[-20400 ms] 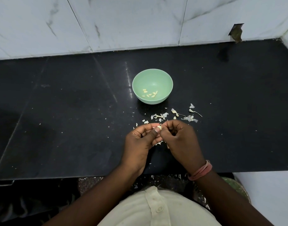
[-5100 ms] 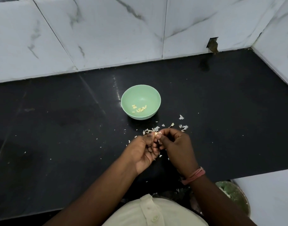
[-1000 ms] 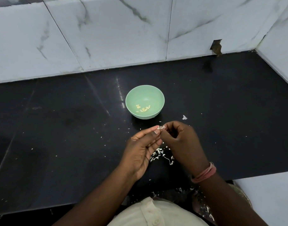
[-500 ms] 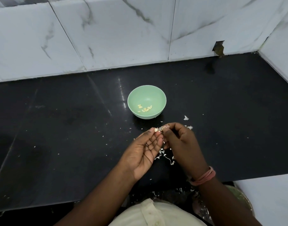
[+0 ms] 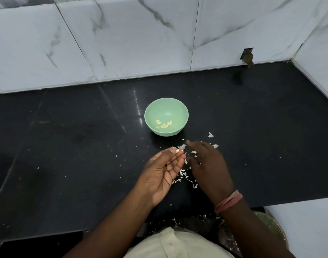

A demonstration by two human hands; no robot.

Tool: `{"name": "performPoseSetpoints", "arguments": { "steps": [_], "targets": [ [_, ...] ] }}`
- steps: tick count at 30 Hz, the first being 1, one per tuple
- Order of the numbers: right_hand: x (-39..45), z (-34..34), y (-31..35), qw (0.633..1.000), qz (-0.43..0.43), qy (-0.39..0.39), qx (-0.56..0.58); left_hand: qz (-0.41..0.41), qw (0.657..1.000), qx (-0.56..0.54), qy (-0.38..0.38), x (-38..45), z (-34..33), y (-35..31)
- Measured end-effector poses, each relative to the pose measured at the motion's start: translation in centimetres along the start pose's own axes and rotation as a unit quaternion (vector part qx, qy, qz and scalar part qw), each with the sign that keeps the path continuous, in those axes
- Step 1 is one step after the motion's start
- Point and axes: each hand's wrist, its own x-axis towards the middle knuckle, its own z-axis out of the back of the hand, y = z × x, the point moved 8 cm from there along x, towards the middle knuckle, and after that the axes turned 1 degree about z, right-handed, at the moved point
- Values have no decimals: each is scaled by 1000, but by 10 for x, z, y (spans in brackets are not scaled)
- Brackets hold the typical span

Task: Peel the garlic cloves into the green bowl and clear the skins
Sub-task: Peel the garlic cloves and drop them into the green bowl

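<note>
The green bowl [image 5: 167, 110] stands on the black counter with several peeled garlic cloves [image 5: 165, 124] inside. Just in front of it, my left hand [image 5: 162, 173] is palm up and pinches a small pale clove [image 5: 178, 151] between thumb and fingertips. My right hand [image 5: 208, 168] is beside it, palm down over the counter, fingers spread and blurred, holding nothing I can see. White garlic skins [image 5: 184, 175] lie scattered under and between the hands, with more skin bits [image 5: 210, 135] near the bowl's right side.
The black counter [image 5: 75, 146] ends at a marble-tiled wall [image 5: 131, 40] behind and a side wall at the right. A round greenish container [image 5: 271, 228] with scraps sits below the counter's front edge at lower right. Fine skin specks dot the counter.
My right hand let go of the clove and moved apart to the right, fingers spreading over the skins. The left hand keeps the clove, now bare, at its fingertips.
</note>
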Motion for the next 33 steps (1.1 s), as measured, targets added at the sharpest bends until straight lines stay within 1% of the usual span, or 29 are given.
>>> {"name": "performPoseSetpoints", "arguments": {
  "steps": [1, 2, 5, 7, 10, 13, 16, 21, 27, 29, 30, 31, 33],
  "targets": [
    [-1, -4, -1, 1000, 7, 15, -1, -6, 1000, 3, -3, 1, 1, -1],
    [-1, -1, 0, 1000, 0, 8, 10, -12, 1000, 6, -5, 1, 2, -1],
    [-3, 14, 7, 996, -5, -67, 61, -30, 999, 20, -9, 3, 4, -4],
    [-4, 17, 16, 993, 29, -88, 76, -37, 999, 29, -8, 3, 3, -5],
    [-3, 16, 27, 990, 79, -64, 95, -49, 998, 46, -3, 3, 3, -6],
    [-2, 12, 32, 992, 103, -49, 62, -63, 995, 74, -1, 4, 6, -9],
    [-1, 11, 31, 991, 99, -45, 77, -86, 990, 110, -3, 5, 10, -11],
    [-2, 4, 32, 983, 94, 5, 160, -116, 982, 145, 0, 8, 11, -13],
    [0, 5, 34, 980, 117, 10, 161, -128, 981, 149, 1, 9, 11, -16],
    [0, 9, 30, 973, 87, -10, 213, -133, 982, 137, 3, 9, 10, -17],
    [0, 12, 27, 969, 68, -33, 235, -134, 983, 127, 3, 9, 9, -17],
    [1, 16, 24, 967, 53, -61, 240, -133, 984, 117, 3, 9, 9, -18],
    [3, 20, 18, 973, 39, -97, 205, -129, 986, 104, 2, 9, 9, -18]
  ]
}}
